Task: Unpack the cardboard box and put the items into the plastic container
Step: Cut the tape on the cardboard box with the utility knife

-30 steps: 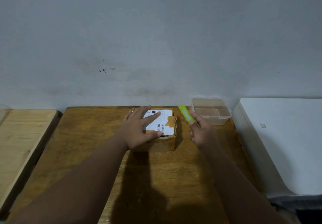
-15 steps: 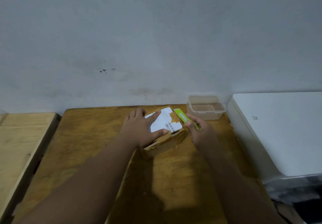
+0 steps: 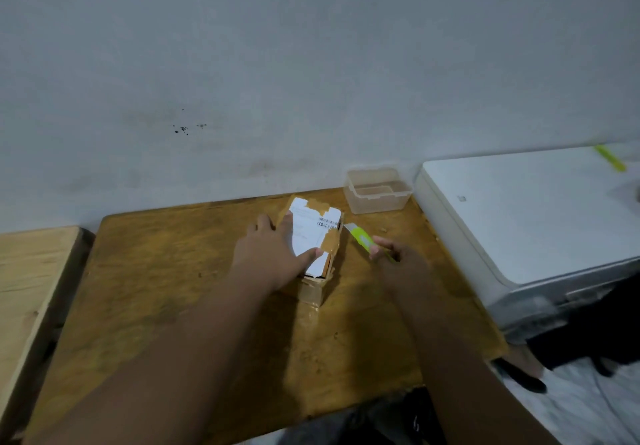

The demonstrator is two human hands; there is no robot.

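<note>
Gripping cutter [image 3: 360, 238], right fingers [image 3: 378, 249] apparently curled

cardboard box [image 3: 320, 236] mid-counter [image 3: 173, 271], plastic container [image 3: 379, 191] far-right of it by the wall, cutter [image 3: 362, 238] just right of box, printer [image 3: 530, 219] right of counter.

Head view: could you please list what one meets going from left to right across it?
Pale wooden board → cardboard box → clear plastic container → white printer. The green utility knife in the right hand overlaps the container sideways, so I omit it.
</note>
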